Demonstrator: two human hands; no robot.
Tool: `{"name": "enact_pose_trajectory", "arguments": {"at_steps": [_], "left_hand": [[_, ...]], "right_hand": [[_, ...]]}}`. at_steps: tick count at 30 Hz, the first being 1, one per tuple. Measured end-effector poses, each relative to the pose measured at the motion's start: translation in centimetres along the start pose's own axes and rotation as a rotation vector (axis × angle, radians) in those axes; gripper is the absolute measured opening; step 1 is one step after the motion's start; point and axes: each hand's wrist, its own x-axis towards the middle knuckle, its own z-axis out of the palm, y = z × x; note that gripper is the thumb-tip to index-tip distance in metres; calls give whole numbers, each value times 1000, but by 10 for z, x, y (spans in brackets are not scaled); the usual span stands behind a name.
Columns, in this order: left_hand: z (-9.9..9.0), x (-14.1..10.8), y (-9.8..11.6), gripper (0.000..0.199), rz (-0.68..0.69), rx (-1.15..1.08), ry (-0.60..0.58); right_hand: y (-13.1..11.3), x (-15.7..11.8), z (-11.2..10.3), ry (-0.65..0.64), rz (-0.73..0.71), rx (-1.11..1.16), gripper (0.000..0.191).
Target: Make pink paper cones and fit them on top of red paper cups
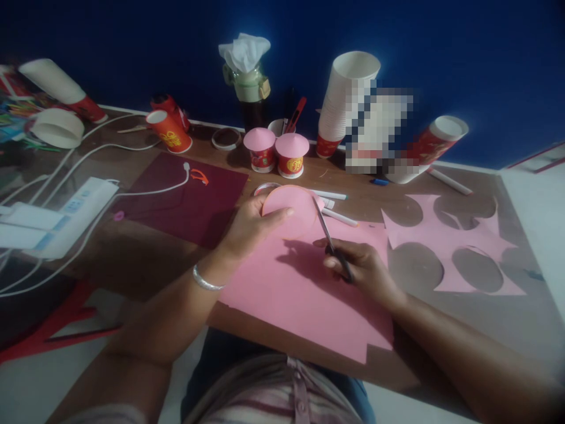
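Observation:
A round pink paper piece [295, 213] is pinched at its left side in my left hand [251, 227], thumb on top. Black-handled scissors [329, 235] are gripped in my right hand [362, 268], their blades against the circle's right edge, where a small pink bit sticks out. Beneath both hands a large pink sheet [300, 300] lies on the table. To the right rests a pink sheet with round holes [445, 238]. Behind my left hand stand two short red cups with pink cone tops, one at the left [262, 150] and one at the right [292, 154].
A power strip with white cables [73, 218] lies at the left, near a dark red sheet [189, 194]. Along the blue wall stand an orange cup [170, 131], a bottle topped with tissue [249, 82] and a tall cup stack [348, 94]. Markers [339, 217] lie behind the circle.

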Motion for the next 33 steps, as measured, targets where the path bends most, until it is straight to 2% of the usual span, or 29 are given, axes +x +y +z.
{"name": "enact_pose_trajectory", "arguments": {"at_steps": [10,18,22,28,33], "left_hand": [[1,2,-3,36,13,-52,53],[0,1,0,35,16,46,-14],[0,1,-3,40,17,44,-59],[1,1,-3,35,-15,39,-112],[1,1,-1,36,-16,46,-120]], "right_hand": [[-1,-1,1,-12,5,16,59],[3,0,2,8,14,9,60],[1,1,2,20,2,4,57],[1,1,3,35,14,-7,61],[0,2,3,32,-3,-16,60]]}}
